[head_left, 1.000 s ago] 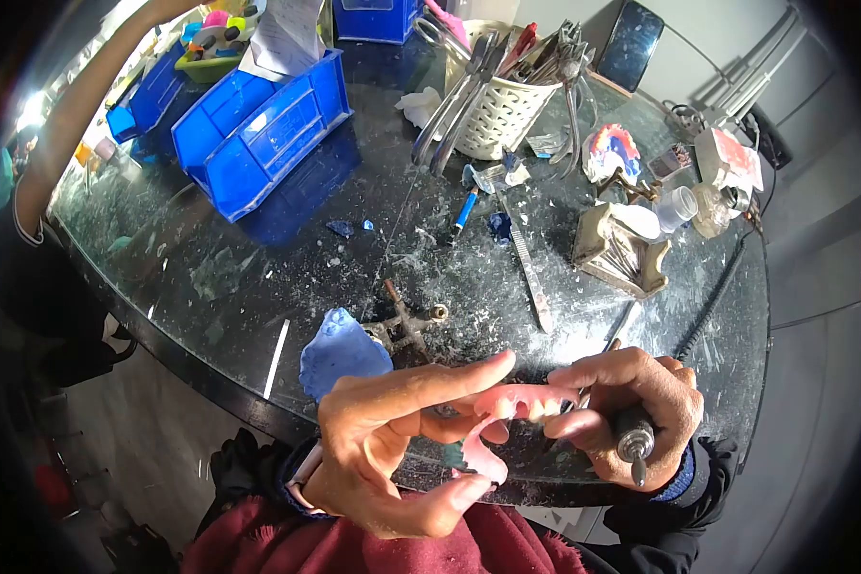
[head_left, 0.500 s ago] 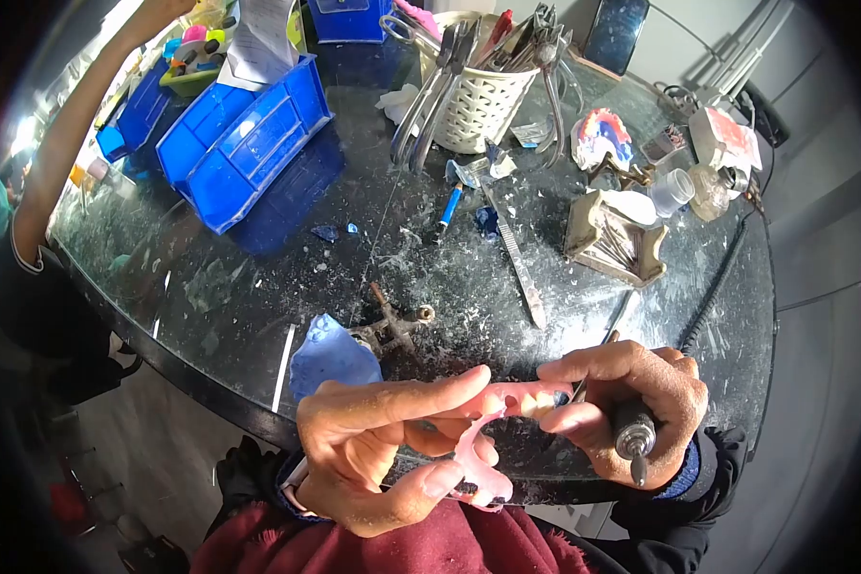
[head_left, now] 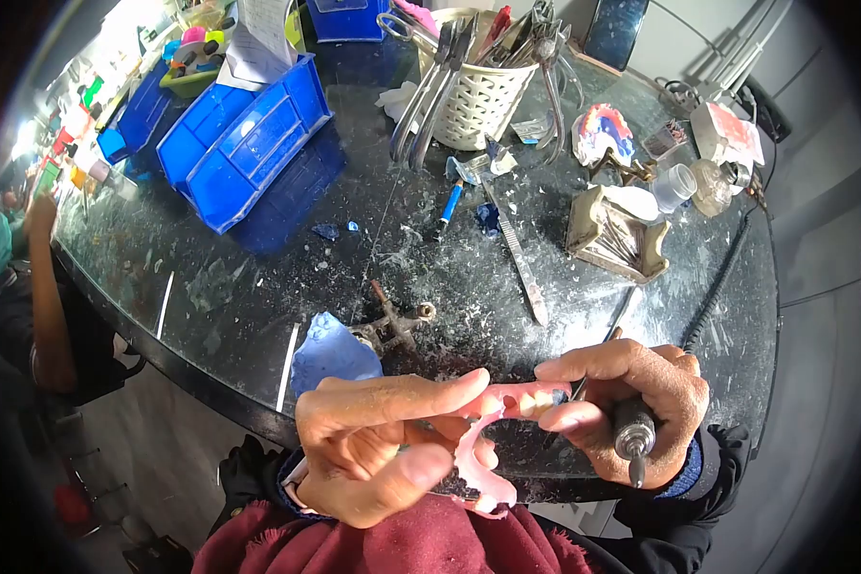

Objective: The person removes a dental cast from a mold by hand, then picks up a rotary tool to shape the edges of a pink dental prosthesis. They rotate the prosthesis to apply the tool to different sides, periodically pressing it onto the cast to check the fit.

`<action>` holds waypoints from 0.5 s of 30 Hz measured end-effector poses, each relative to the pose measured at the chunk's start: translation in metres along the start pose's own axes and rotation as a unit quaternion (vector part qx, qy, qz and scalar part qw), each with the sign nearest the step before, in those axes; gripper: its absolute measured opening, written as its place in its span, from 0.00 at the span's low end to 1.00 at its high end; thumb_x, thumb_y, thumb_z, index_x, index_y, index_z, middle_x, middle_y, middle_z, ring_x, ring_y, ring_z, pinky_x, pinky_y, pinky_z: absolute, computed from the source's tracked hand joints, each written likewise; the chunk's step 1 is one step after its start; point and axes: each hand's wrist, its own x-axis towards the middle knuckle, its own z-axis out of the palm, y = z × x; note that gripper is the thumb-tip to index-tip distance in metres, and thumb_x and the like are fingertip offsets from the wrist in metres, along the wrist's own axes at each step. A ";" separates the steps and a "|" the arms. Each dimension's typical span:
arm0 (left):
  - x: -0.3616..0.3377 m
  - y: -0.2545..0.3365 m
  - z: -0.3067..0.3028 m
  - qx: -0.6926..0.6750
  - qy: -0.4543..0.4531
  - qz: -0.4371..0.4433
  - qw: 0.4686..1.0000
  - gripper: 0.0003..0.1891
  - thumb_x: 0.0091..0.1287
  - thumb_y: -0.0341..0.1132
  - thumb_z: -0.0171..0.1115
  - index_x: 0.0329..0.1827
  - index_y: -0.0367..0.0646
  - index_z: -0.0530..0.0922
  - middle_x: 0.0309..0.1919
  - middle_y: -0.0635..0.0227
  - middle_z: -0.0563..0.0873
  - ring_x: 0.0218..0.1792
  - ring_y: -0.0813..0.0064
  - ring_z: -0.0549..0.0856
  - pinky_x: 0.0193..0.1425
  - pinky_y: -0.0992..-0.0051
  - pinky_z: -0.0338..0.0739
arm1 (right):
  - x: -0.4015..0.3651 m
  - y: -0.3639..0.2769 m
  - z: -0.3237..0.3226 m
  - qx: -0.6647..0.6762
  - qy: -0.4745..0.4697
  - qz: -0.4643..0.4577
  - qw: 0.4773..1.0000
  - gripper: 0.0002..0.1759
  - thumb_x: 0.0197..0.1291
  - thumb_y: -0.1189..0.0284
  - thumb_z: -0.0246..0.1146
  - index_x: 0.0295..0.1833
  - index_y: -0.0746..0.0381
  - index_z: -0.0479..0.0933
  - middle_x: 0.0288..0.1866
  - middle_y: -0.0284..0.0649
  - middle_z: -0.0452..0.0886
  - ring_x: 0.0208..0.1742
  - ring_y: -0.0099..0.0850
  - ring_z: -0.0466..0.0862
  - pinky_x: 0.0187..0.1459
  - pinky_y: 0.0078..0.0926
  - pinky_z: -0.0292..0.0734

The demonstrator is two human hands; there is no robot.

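A pink denture [head_left: 493, 435] with pale teeth is held between both hands at the near table edge, just above my red-clothed lap. My left hand [head_left: 373, 445] grips its left side, forefinger stretched along the top and thumb underneath. My right hand [head_left: 627, 402] pinches the denture's right end with forefinger and thumb while also holding a rotary handpiece [head_left: 631, 435], whose metal tip points down and whose black cord [head_left: 713, 292] runs away across the table.
On the dusty black glass table [head_left: 258, 306] lie a blue wax piece [head_left: 330, 349], a metal clamp [head_left: 392, 320], a file [head_left: 521, 263], a white basket of pliers [head_left: 478, 91], blue bins [head_left: 244, 139] and a brass frame [head_left: 617, 234]. Another person's arm [head_left: 48, 287] is at far left.
The other person's raised arm has come down from over the bins to the table's left edge. My left thumb has shifted up under the denture, which tilted slightly.
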 end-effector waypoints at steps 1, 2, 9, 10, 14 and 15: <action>0.000 0.003 0.000 0.005 0.009 -0.010 1.000 0.20 0.58 0.16 0.58 0.56 0.27 0.73 0.42 0.42 0.83 0.35 0.65 0.87 0.42 0.70 0.83 | 0.000 -0.001 0.001 0.001 0.005 0.007 1.000 0.16 0.54 0.64 0.69 0.38 0.68 0.78 0.20 0.36 0.82 0.19 0.20 0.82 0.21 0.13 0.70; 0.001 0.005 0.000 0.010 0.018 -0.019 1.000 0.19 0.58 0.16 0.57 0.55 0.27 0.74 0.41 0.44 0.83 0.35 0.65 0.87 0.41 0.70 0.83 | 0.000 -0.003 0.002 0.002 0.011 0.014 1.000 0.16 0.55 0.64 0.69 0.37 0.67 0.78 0.20 0.37 0.83 0.19 0.21 0.82 0.21 0.14 0.70; 0.008 -0.013 0.000 0.170 0.011 0.144 0.975 0.17 0.54 0.16 0.65 0.49 0.31 0.79 0.41 0.49 0.83 0.39 0.66 0.86 0.44 0.75 0.84 | -0.002 -0.004 0.008 0.046 0.028 0.021 0.998 0.14 0.57 0.66 0.67 0.37 0.67 0.79 0.19 0.38 0.82 0.19 0.22 0.82 0.21 0.15 0.71; 0.008 -0.014 -0.001 0.168 0.002 0.145 0.975 0.17 0.54 0.16 0.65 0.49 0.31 0.79 0.42 0.49 0.82 0.39 0.66 0.86 0.44 0.75 0.84 | -0.002 -0.006 0.004 0.031 -0.004 0.019 0.999 0.12 0.56 0.69 0.67 0.40 0.67 0.78 0.21 0.38 0.82 0.19 0.21 0.82 0.21 0.15 0.72; 0.009 -0.011 -0.001 0.146 -0.014 0.132 0.980 0.16 0.55 0.16 0.63 0.49 0.30 0.78 0.45 0.46 0.81 0.41 0.63 0.86 0.44 0.75 0.85 | -0.002 -0.008 -0.005 0.021 -0.065 0.012 0.998 0.13 0.53 0.75 0.69 0.44 0.66 0.78 0.23 0.38 0.83 0.19 0.21 0.82 0.21 0.17 0.72; 0.010 -0.011 -0.002 0.144 -0.023 0.131 0.981 0.18 0.54 0.17 0.65 0.50 0.31 0.77 0.45 0.46 0.81 0.41 0.63 0.86 0.43 0.75 0.85 | -0.002 -0.008 -0.005 0.031 -0.063 0.011 0.997 0.13 0.53 0.74 0.69 0.44 0.66 0.78 0.22 0.38 0.82 0.18 0.21 0.81 0.20 0.18 0.71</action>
